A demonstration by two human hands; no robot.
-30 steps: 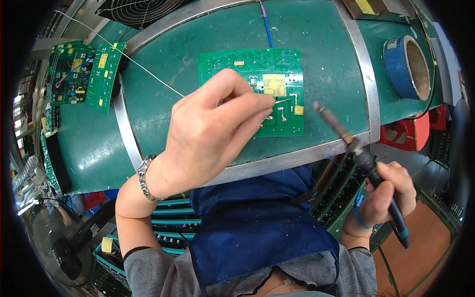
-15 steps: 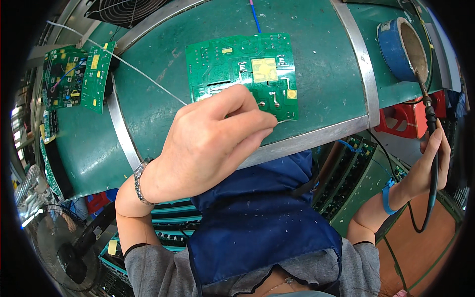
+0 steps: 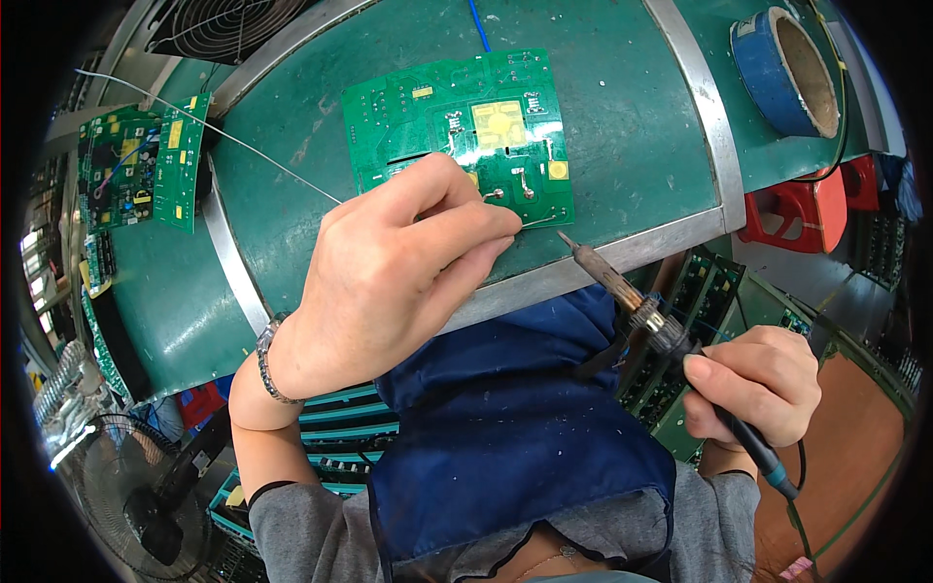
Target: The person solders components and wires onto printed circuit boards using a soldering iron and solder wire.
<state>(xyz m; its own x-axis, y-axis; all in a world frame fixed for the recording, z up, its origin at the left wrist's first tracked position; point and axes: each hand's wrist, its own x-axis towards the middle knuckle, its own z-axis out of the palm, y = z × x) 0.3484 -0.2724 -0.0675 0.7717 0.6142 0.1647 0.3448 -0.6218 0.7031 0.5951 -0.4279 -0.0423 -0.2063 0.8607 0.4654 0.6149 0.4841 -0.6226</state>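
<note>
A green circuit board (image 3: 389, 121) lies on the green bench top, its soldered side up. My left hand (image 3: 398, 248) rests over the board's near left part and hides some of it. Its thumb and forefinger pinch a thin solder wire (image 3: 277, 165), which runs in from the far left; the wire's short end pokes out past the fingertips over the board's near right corner. My right hand (image 3: 763, 384) grips a soldering iron (image 3: 666, 330) by its dark handle. The iron's tip points up and left, close to that corner and apart from the wire end.
A hollow blue ring-shaped holder (image 3: 763, 78) stands at the far right, above a red stool (image 3: 826, 209). More circuit boards (image 3: 180, 165) stand at the left. A metal strip (image 3: 671, 248) edges the bench. One fan (image 3: 233, 24) is at the back, another (image 3: 146, 486) at the lower left.
My right hand has brought the soldering iron from the blue ring holder left and down to near the board. My left hand and the board sit slightly further left in view.
</note>
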